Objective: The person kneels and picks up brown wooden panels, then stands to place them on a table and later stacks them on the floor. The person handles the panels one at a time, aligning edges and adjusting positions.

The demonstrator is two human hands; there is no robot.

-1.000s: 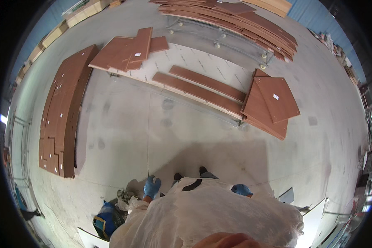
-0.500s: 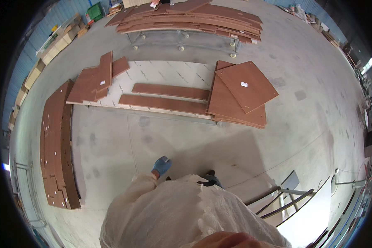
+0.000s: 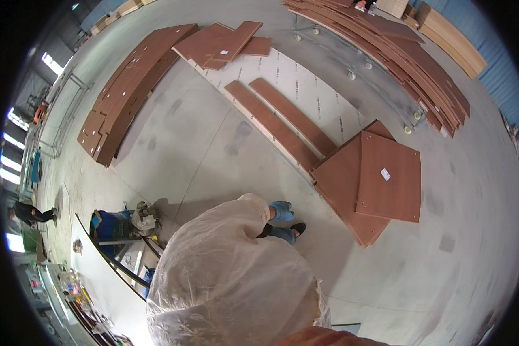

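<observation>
1. Head view: saw left hand (image 3: 281, 211), could not tell whether wide or narrow; could not see right hand.
2. Saw brown panels (image 3: 339, 176) stacked on white board's (image 3: 311, 95) right end.
3. Judged top panel (image 3: 391, 193), overhanging askew, liable to slide if bumped.

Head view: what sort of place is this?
Probably a woodworking or furniture workshop: reddish-brown boards are piled on a wheeled metal rack, and brown panels lie on a long pale board.

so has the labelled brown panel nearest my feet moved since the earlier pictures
No: against the white board, the labelled brown panel sits as before; only the view has turned.
</observation>
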